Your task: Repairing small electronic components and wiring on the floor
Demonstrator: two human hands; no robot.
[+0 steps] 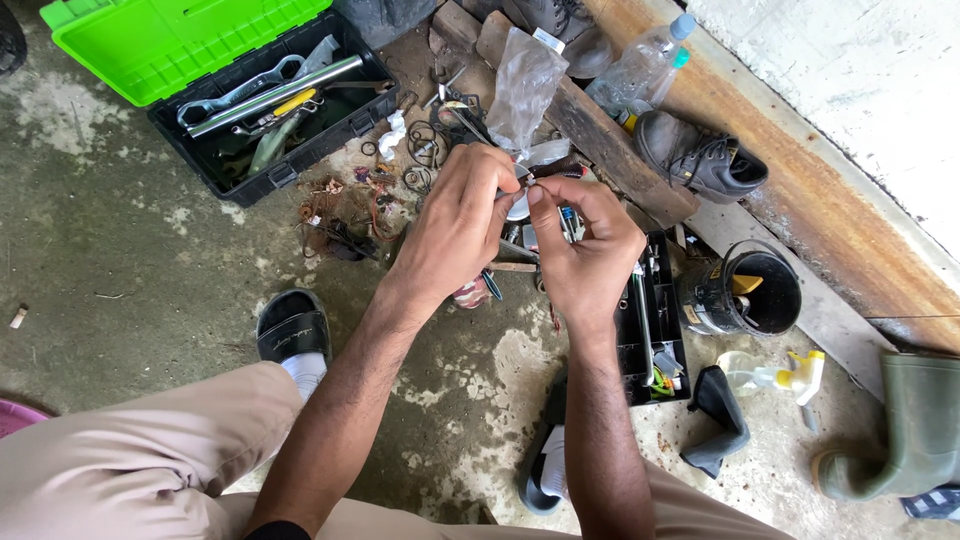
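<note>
My left hand (455,225) and my right hand (585,250) meet above the concrete floor. Both pinch a small part (522,190) between their fingertips; it looks like a thin metal piece with a pale round bit, and most of it is hidden by the fingers. Just beyond the hands lies a crumpled clear plastic bag (523,88). Several rubber rings and small metal bits (420,150) are scattered on the floor under and behind my left hand.
An open toolbox (230,170) with a green lid holds wrenches at the upper left. A black parts tray (655,330), a black bucket (750,295), a shoe (700,155), plastic bottles (640,70), a spray bottle (775,375) and a green rubber boot (905,430) lie to the right.
</note>
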